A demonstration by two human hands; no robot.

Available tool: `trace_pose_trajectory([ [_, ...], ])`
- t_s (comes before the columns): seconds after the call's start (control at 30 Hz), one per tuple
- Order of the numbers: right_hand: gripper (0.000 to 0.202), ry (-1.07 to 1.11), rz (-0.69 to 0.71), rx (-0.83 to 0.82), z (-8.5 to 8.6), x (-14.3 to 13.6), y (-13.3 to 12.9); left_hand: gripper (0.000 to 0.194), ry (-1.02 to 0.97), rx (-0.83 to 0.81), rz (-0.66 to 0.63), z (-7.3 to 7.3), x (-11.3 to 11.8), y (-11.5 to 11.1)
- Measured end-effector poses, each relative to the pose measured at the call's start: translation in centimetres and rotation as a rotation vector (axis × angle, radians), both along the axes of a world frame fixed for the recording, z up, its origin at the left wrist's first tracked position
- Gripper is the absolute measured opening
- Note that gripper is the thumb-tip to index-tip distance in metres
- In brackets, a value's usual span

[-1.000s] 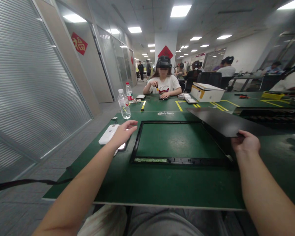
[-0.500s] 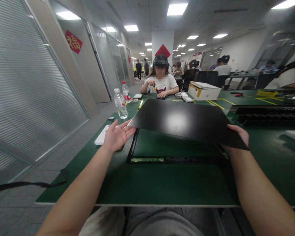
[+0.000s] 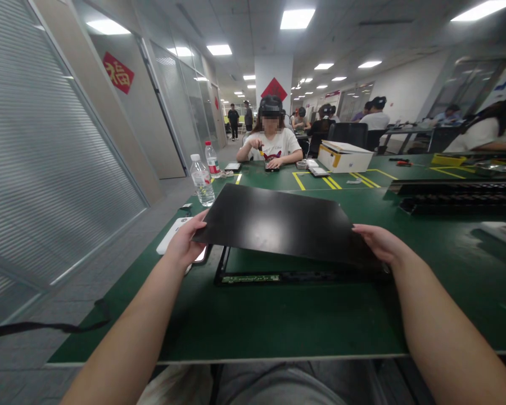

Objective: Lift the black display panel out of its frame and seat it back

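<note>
A thin, glossy black panel is held tilted above the green table, its left side higher than its right. My left hand grips the panel's left edge, with the thumb side near the top face. At the right edge, my right hand has its fingertips on the panel, and some of its fingers are hidden. Under the panel lies a black rectangular frame, its far part covered. A green circuit strip shows along the frame's near side.
A white device and a phone lie by my left hand. Two bottles, one a clear bottle, stand beyond. Black long parts rest at the right. Across the table sits a person near a white box.
My left hand has gone from open under the panel's corner to gripping its left edge. The panel has moved left and nearer, and my right hand has shifted left along with it.
</note>
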State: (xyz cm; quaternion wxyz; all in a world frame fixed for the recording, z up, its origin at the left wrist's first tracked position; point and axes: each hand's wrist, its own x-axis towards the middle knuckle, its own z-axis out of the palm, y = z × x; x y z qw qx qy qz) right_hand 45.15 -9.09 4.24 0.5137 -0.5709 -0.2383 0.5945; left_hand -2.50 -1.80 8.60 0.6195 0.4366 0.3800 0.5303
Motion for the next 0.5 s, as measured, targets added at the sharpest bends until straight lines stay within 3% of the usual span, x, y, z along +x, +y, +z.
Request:
trace_pose_trajectory([
  [0.13, 0.022, -0.026, -0.096, 0.087, -0.3, 0.5, 0.6, 0.07, 0.071, 0.076, 0.0, 0.3, 0.2, -0.7],
  [0.27, 0.028, -0.068, -0.205, 0.092, 0.0, 0.3, 0.3, 0.075, 0.111, 0.045, 0.091, 0.4, 0.6, -1.9],
  [0.37, 0.031, -0.083, -0.208, 0.123, -0.1, 0.3, -0.1, 0.07, 0.097, 0.011, 0.178, 0.3, 1.0, -3.1],
  [0.5, 0.04, -0.097, -0.17, 0.144, -0.5, 0.3, -0.4, 0.067, 0.121, -0.087, 0.202, 0.2, 1.0, -4.6],
])
